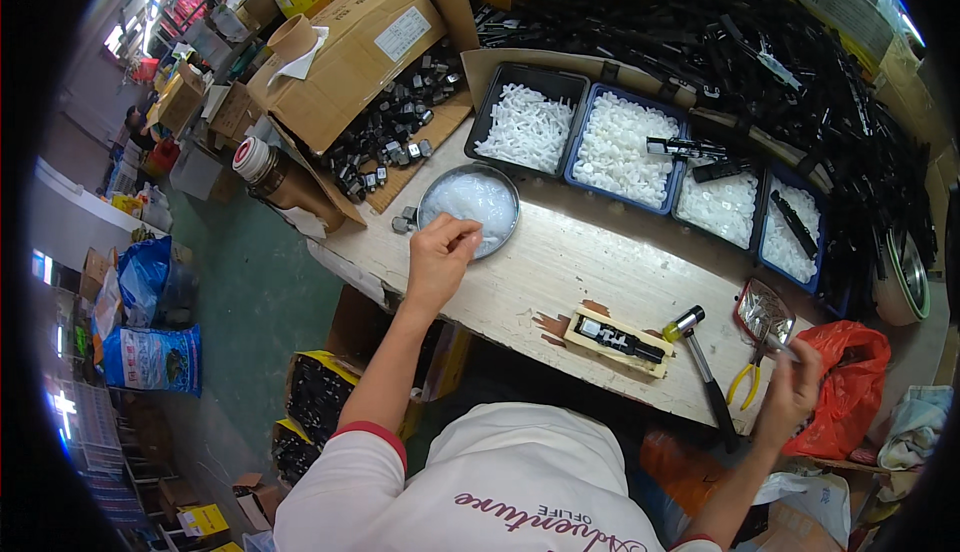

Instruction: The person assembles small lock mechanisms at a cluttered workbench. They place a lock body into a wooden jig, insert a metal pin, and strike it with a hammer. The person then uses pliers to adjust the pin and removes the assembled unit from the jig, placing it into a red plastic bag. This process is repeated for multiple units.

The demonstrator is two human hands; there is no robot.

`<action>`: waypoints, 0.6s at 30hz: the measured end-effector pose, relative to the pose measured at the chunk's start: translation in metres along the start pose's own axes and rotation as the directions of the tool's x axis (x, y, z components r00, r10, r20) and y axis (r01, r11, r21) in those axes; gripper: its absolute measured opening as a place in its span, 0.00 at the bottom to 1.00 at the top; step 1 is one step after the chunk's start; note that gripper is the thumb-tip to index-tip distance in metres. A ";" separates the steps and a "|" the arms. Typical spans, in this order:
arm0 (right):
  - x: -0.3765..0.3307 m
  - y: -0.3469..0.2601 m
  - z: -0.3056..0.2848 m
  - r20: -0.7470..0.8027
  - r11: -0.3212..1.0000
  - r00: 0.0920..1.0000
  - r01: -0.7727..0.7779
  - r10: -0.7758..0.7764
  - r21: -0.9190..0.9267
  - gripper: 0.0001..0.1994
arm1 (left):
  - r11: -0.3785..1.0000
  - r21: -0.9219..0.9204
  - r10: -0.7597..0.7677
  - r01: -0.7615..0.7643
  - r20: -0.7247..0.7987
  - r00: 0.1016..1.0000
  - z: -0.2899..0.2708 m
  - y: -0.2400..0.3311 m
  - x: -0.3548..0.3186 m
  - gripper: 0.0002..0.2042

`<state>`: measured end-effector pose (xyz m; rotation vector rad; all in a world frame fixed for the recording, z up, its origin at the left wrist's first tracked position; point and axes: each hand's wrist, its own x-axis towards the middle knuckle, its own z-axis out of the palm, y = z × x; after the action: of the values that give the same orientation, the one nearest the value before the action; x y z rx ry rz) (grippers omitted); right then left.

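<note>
My left hand point(440, 264) reaches over the near rim of a round metal dish point(517, 214) with whitish, translucent, grease-like stuff point(468, 202) in it. Its fingers are pinched together at the stuff, and what they hold, if anything, is hidden. At the right, my right hand point(790, 392) is raised beside yellow-handled pliers point(745, 384). Thumb and fingers there are closed on something small and pale that I cannot make out. Between the hands, a black part with a metal piece point(622, 340) lies in a light wooden holder point(577, 336). A hammer point(705, 367) lies beside it.
Bins of white plastic pieces point(620, 147) line the back, below a heap of black parts point(700, 47). A cardboard box point(350, 62) with metal-and-black pieces point(385, 137) and a brown bottle point(285, 187) stand left. A red bag point(845, 382) sits at the right edge.
</note>
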<state>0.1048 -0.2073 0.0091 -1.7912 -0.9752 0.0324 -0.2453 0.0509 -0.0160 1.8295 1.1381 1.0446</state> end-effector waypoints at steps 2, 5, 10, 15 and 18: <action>-0.010 -0.016 0.039 0.143 0.992 0.989 0.006 -0.024 0.128 0.09 | 0.932 -0.285 -0.193 0.224 0.131 0.972 0.009 0.011 -0.008 0.06; -0.019 -0.052 0.088 0.353 0.968 0.917 0.112 -0.187 0.223 0.10 | 0.768 -0.468 -0.281 0.436 0.365 0.887 0.034 0.028 -0.022 0.06; -0.025 -0.064 0.119 0.368 0.934 0.899 0.108 -0.238 0.341 0.12 | 0.621 -0.502 -0.316 0.602 0.542 0.779 0.064 0.047 -0.032 0.07; -0.030 -0.057 0.124 0.361 0.931 0.893 0.147 -0.270 0.334 0.11 | 0.534 -0.500 -0.332 0.682 0.618 0.713 0.071 0.053 -0.034 0.07; -0.031 -0.056 0.123 0.352 0.922 0.872 0.238 -0.341 0.304 0.11 | 0.496 -0.489 -0.349 0.717 0.644 0.681 0.072 0.054 -0.033 0.07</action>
<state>-0.0040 -0.1246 -0.0140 -1.4099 -1.4609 0.3311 -0.1712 -0.0098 -0.0060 0.8654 0.7510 0.4734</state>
